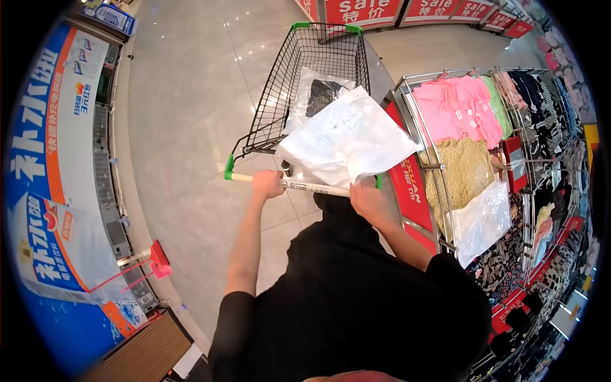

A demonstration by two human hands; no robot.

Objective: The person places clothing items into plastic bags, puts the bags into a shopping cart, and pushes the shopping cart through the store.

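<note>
Spanning the near end of a black wire shopping cart with green plastic corners, a pale, straight push bar is grasped near its two ends by the left hand and the right hand. The left fingers are curled closed around the bar; the right fingers are likewise closed on it, beside the lower edge of a large, glossy white plastic package. Whether that edge is also pinched cannot be told. The package is draped over the near part of the basket, just beyond the fingers; farther out, a clear plastic bag with black contents is partly covered. By appearance, the package may be judged light, soft and slippery, best held by a gathered edge; the cart, rigid and wheeled, is best held by its bar. Pink folded garments are displayed beyond the right fingers, to the right.
</note>
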